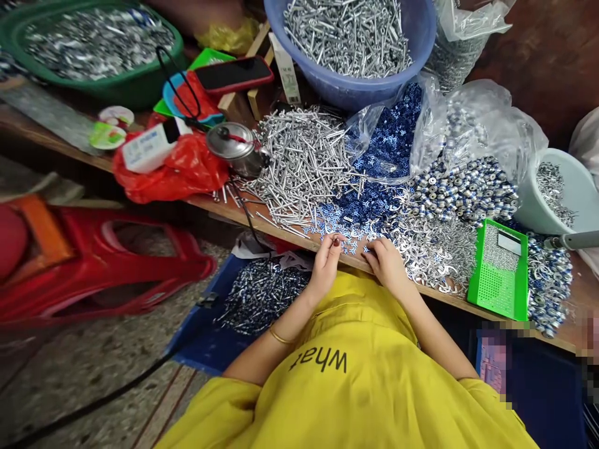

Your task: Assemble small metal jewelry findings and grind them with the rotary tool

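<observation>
My left hand [325,262] and my right hand [386,262] rest at the front edge of the wooden table [578,293], fingers curled in a pinch over small parts. Whatever the fingertips hold is too small to name. Just beyond them lie small blue plastic pieces [369,209], thin silver washers [425,249] and a pile of silver bolts [299,165]. Blue-and-silver rollers [468,187] lie further right. A blue tray of assembled parts [262,293] sits below the table, under my left forearm.
A blue basin of bolts [350,37] and a green basin of metal parts [93,43] stand at the back. Also there: a green plastic basket [498,271], a white bucket [556,193], a small metal pot [236,146], a phone [234,73], red bag [187,168], red stools [93,262] on the floor.
</observation>
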Demonstrator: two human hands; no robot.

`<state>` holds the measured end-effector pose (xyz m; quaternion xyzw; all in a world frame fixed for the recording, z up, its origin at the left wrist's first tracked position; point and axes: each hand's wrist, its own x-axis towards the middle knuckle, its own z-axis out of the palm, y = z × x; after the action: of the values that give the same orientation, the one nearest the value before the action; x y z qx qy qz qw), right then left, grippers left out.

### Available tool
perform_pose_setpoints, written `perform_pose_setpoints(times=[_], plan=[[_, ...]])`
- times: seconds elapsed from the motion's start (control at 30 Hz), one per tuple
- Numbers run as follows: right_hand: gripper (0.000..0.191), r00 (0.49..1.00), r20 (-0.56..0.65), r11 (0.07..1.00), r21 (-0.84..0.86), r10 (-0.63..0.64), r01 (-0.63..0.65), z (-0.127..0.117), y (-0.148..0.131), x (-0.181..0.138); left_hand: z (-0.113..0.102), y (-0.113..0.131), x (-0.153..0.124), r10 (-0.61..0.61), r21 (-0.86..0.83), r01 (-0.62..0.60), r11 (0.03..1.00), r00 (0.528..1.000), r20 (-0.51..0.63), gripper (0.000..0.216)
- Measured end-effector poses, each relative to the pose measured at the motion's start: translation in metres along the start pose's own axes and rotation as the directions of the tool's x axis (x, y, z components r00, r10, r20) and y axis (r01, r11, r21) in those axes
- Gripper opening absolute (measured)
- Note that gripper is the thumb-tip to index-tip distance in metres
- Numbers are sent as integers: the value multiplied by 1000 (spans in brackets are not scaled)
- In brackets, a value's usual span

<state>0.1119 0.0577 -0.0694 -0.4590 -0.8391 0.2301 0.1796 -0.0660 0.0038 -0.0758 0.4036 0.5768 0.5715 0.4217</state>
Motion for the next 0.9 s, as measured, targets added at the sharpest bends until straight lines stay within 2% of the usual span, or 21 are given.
perform_pose_setpoints(times=[0.07,0.13,0.17,0.27,0.37,0.43,0.57,0.7,0.8,0.83,0.87,0.9], plan=[[7,999,-52,987,157,-9,17,-19,-13,-1,0,8,-3,-8,-30,9,1000,999,32,32],[9,985,-169,952,295,-38,87,-45,-33,-6,1,22,-8,10,-52,-5,999,995,100,31],[14,968,-238,942,302,-76,148,-58,-44,-9,3,30,-12,31,-61,-23,998,989,144,31],[24,904,-350,948,110,-243,298,-88,-72,-17,12,55,-20,113,-108,-87,990,959,261,30],[24,874,-392,953,-19,-286,303,-96,-81,-22,24,70,-24,204,-164,-158,974,925,320,27],[22,878,-406,963,-18,-253,269,-96,-78,-26,30,74,-25,250,-143,-213,967,906,342,28],[17,920,-359,979,62,-157,192,-101,-67,-40,35,75,-22,300,36,-347,937,855,422,37],[13,949,-290,992,-7,-126,129,-114,-60,-63,44,76,-19,340,81,-466,881,743,576,41],[18,964,-198,984,-34,-180,177,-136,-37,-72,57,76,-17,320,49,-459,887,689,651,35],[24,957,-244,988,-47,-157,150,-147,-20,-71,62,76,-17,296,51,-436,899,689,662,32],[31,930,-352,994,-65,-105,88,-162,0,-70,69,75,-16,263,61,-402,914,699,665,30],[37,836,-549,995,-85,-5,-50,-178,25,-67,76,74,-16,225,75,-362,929,713,664,29]])
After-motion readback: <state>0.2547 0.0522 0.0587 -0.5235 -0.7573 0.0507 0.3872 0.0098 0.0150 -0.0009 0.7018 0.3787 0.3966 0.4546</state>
